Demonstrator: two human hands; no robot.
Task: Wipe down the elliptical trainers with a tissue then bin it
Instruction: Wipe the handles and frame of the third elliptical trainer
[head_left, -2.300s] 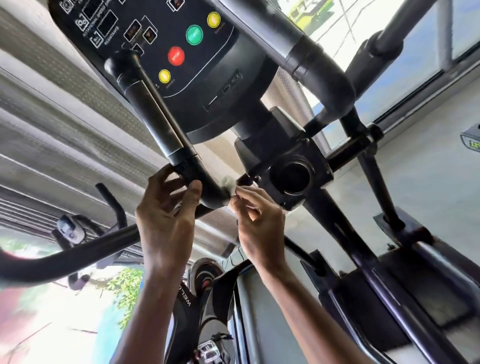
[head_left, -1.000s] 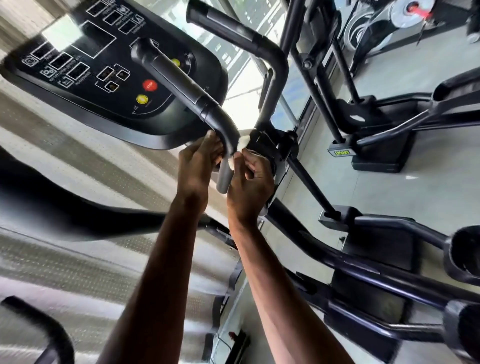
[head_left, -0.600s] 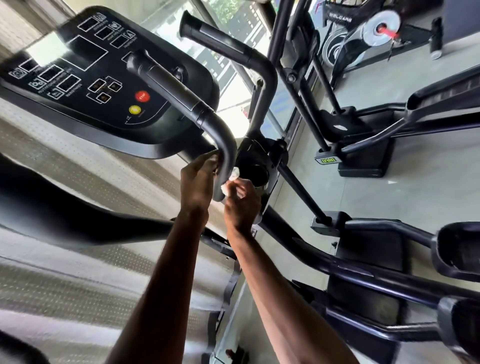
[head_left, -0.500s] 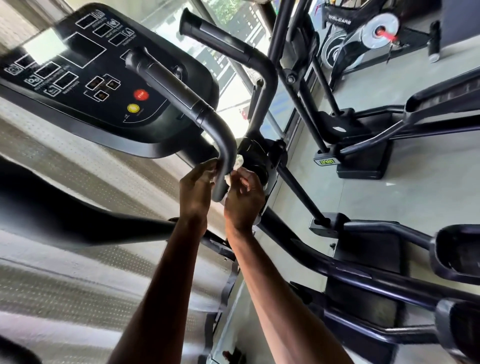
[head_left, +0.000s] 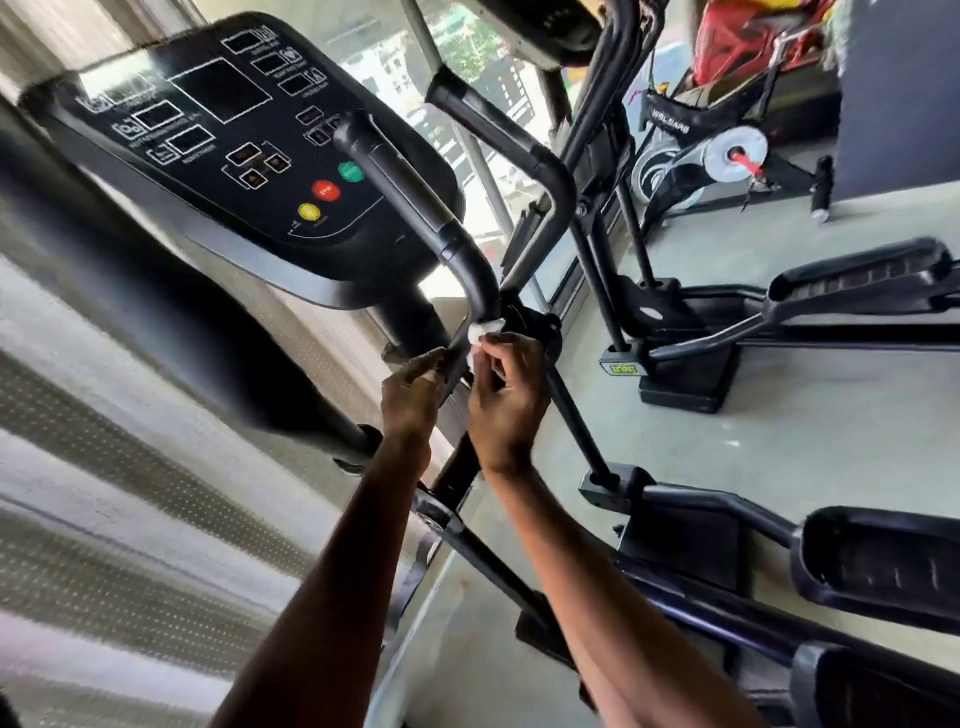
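Tissue (head_left: 480, 332) pinched by right hand (head_left: 506, 400) against handlebar (head_left: 467, 270); left hand (head_left: 413, 397) fingers curled round same bar.

White crumpled tissue (head_left: 482, 332) against black handlebar (head_left: 470, 273)

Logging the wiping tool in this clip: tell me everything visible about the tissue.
The tissue is a small white crumpled paper wad, partly hidden by the right hand, which pinches it and holds it against the lower bend of the black handlebar tube. The left hand holds the tube beside it.
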